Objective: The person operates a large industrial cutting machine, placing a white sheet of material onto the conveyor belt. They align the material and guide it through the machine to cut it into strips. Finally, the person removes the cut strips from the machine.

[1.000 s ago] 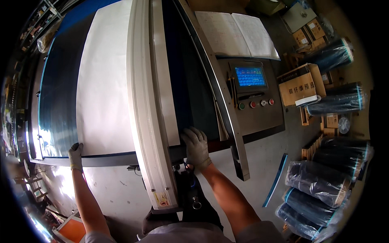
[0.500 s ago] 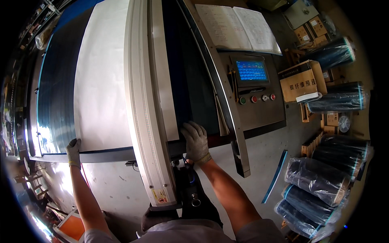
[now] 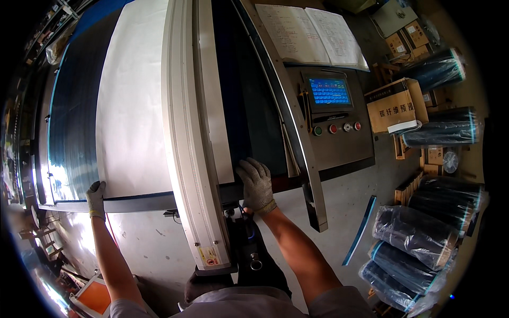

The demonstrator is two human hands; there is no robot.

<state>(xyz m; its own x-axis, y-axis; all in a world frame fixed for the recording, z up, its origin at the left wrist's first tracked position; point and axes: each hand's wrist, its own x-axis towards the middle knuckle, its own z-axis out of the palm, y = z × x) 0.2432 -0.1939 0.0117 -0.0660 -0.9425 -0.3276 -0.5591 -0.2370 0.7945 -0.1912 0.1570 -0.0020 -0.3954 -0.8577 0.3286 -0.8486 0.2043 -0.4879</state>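
A wide white sheet (image 3: 132, 111) lies over a dark sheet (image 3: 74, 116) on the bed of a long flat machine. At the white sheet's near left corner, my gloved left hand (image 3: 96, 200) is closed on the edge, its fingertips dark. A pale metal beam (image 3: 183, 116) crosses the bed and covers part of the white sheet, which shows again as a strip right of it. Just beyond that strip, my gloved right hand (image 3: 257, 186) rests open at the bed's near edge, fingers stretched over dark material (image 3: 265, 127).
On the right stand a control panel (image 3: 339, 140) with a lit screen (image 3: 329, 91) and coloured buttons, and an open notebook (image 3: 313, 37). A cardboard box (image 3: 392, 108) and several plastic-wrapped dark rolls (image 3: 416, 236) fill the far right. A blue-edged strip (image 3: 360, 230) lies on the floor.
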